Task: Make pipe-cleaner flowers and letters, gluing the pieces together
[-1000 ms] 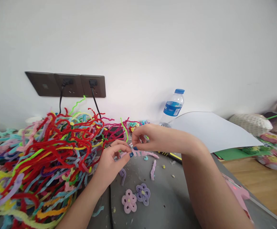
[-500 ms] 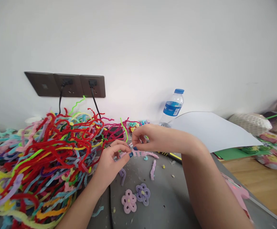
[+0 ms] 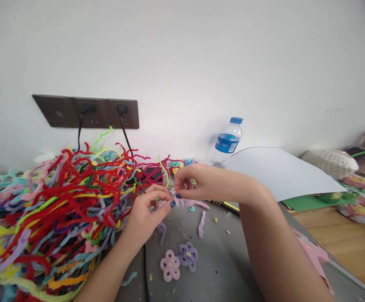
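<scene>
Thumb and fingers of my left hand (image 3: 149,207) are pinched at one end of a pale pink pipe cleaner (image 3: 184,203), which looks bent into small folds. My right hand (image 3: 195,182) is curled just above and beside it, thumb against fingers at the same spot; its grip point is partly hidden. Nearer me on the grey table (image 3: 220,268) lie a pink pipe-cleaner flower (image 3: 170,265) and a purple flower (image 3: 188,256), each with a yellowish centre. A short pink piece (image 3: 202,224) and a purple piece (image 3: 161,233) lie close to the hands.
A large tangled heap of coloured pipe cleaners (image 3: 72,209) covers the left side. Against the wall stands a water bottle (image 3: 228,140), beside a white sheet (image 3: 283,172). A pink glue gun (image 3: 313,256) lies at right. A black cable (image 3: 145,268) crosses the table.
</scene>
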{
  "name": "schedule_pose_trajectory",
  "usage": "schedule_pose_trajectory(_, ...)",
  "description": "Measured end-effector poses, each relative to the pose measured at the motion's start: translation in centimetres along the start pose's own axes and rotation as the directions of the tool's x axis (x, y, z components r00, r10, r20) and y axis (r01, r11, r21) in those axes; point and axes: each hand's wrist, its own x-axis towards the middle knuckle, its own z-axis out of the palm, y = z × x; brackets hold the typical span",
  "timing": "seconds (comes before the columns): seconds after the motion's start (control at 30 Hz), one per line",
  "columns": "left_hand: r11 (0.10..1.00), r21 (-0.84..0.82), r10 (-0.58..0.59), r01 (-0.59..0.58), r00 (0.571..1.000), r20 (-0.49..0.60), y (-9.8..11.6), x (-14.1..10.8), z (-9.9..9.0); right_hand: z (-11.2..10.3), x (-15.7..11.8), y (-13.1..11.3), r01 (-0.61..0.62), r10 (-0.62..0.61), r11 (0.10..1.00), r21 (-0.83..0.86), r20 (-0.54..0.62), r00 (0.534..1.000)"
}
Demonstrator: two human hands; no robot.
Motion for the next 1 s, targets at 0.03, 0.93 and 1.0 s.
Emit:
schedule_pose_trajectory(0.03,1.000,-0.001,0.000,0.000,1.000,0.004,-0.01,-0.01,-0.01,0.00,-0.02,-0.01,-0.003,0.003,1.000,-0.002,0.000,1.000)
schedule_pose_trajectory(0.93,1.000,-0.021,0.003,-0.002,1.000,0.018,-0.19,0.03,0.02,0.04,0.16,0.11,0.003,-0.004,1.000,0.015,0.019,1.000)
schedule_pose_trajectory(1.0,1.000,-0.019,0.005,-0.005,1.000,0.018,-0.20,0.02,0.01,0.04,0.17,0.13,0.000,0.000,1.000,0.011,0.018,1.000)
